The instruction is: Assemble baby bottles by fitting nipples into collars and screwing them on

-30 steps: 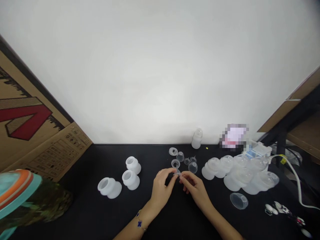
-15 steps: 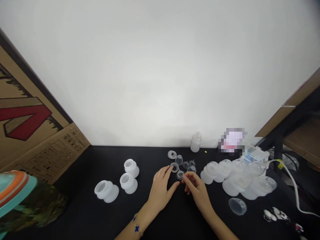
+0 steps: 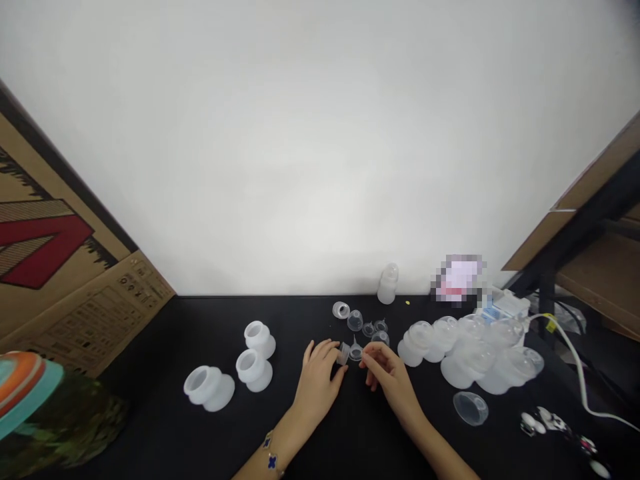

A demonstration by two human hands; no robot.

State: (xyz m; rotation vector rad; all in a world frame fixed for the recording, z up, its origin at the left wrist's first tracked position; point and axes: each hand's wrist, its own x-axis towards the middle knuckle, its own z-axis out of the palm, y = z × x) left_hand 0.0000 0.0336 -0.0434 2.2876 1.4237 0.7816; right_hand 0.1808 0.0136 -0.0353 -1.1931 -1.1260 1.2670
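My left hand (image 3: 320,377) wears a bracelet and is closed round a clear screw ring (image 3: 343,353), which stands on its side between thumb and fingers. My right hand (image 3: 387,373) has thumb and forefinger pinched at the rim of a clear bottle nipple (image 3: 355,352), its tip upward. Just behind the hands lie another ring (image 3: 341,310), a clear dome cap (image 3: 355,321), small nipples (image 3: 369,329) and a further dome cap (image 3: 381,339), partly hidden by my right hand.
Several white open-necked bottles (image 3: 210,388) stand left. Capped bottles (image 3: 420,343) crowd the right, by an oval clear cover (image 3: 471,408) and a keychain (image 3: 550,423). One capped bottle (image 3: 388,283) is near the wall. A big jar (image 3: 60,420) and cardboard box (image 3: 115,300) flank the left.
My left hand has taken hold of the screw ring, tipped it on its side and drawn it nearer. The nipple by my right fingers now shows its tip upward. The view has shifted slightly.
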